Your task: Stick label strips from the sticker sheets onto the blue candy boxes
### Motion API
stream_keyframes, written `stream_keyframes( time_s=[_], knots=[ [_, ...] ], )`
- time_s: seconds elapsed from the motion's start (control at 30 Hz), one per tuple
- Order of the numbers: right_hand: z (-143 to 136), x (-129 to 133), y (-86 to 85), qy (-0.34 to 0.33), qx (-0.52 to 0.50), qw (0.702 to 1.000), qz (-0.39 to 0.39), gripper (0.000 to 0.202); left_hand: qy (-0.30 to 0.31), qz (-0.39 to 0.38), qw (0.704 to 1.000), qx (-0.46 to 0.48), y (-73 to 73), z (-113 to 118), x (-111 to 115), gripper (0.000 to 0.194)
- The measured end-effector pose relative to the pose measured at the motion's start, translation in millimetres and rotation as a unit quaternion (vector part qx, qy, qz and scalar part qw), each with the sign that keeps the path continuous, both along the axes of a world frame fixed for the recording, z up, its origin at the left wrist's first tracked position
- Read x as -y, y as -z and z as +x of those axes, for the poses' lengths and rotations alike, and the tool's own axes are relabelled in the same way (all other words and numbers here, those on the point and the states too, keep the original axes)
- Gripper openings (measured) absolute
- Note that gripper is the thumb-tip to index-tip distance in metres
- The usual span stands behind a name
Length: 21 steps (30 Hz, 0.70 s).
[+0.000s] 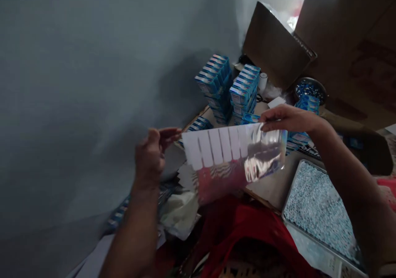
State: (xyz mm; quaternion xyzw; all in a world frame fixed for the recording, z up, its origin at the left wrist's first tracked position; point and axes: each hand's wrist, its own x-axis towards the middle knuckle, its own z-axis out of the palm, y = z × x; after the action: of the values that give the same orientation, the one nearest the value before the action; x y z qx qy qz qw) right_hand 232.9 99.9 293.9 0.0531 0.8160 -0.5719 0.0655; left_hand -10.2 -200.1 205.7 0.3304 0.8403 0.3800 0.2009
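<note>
A clear, shiny plastic sheet (265, 158) with a row of white label strips (217, 146) is stretched between my two hands, above the table's front edge. My left hand (156, 146) pinches the sheet's left corner, fingers pressed together. At the top edge on the right, my right hand (283, 118) grips the shiny part between thumb and fingers. Behind the sheet stand two tall stacks of small blue boxes (213, 78), and red cloth (241, 224) shows beneath it.
A tray of small pale blue and white pieces (318, 208) lies at the right, partly under my right forearm. Further back are a round bowl (310, 90), a white roll (262, 81) and an open cardboard box (275, 43). A wall (77, 84) fills the left.
</note>
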Motion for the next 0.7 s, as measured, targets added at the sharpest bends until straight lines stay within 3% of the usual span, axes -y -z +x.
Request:
stream_keyframes(
  time_s=[0.07,0.1,0.2,0.3,0.47,0.57,0.7],
  knots=[
    [-34.5,-10.8,12.2,-0.019,-0.002,1.000,0.001,0.031,0.009,0.102,0.994,0.032,-27.6,-25.7,-15.5,0.070],
    [-49.3,-15.5,17.6,-0.021,-0.001,1.000,0.004,0.030,0.049,0.126,0.990,0.049,-40.1,-36.0,-29.6,0.066],
    [-81.8,-27.9,28.4,0.001,-0.002,1.000,0.007,0.029,0.244,0.024,0.969,0.035,-66.5,-57.3,-87.2,0.060],
    [-100.9,-39.7,32.4,0.041,-0.011,0.998,0.036,0.030,0.356,-0.102,0.929,-0.007,-76.7,-72.3,-139.7,0.051],
    [-128.6,-54.9,28.1,0.045,0.006,0.986,0.160,0.021,0.400,-0.164,0.900,0.050,-80.2,-104.4,-177.9,0.027],
    [-150.2,-52.3,18.8,0.090,-0.021,0.938,0.335,0.020,0.389,-0.146,0.896,0.155,-79.5,-123.7,-188.1,0.027],
    [-178.4,-27.2,13.4,0.189,-0.123,0.815,0.534,0.024,0.379,-0.093,0.900,0.195,-72.8,-146.4,-200.8,0.034]
  ],
)
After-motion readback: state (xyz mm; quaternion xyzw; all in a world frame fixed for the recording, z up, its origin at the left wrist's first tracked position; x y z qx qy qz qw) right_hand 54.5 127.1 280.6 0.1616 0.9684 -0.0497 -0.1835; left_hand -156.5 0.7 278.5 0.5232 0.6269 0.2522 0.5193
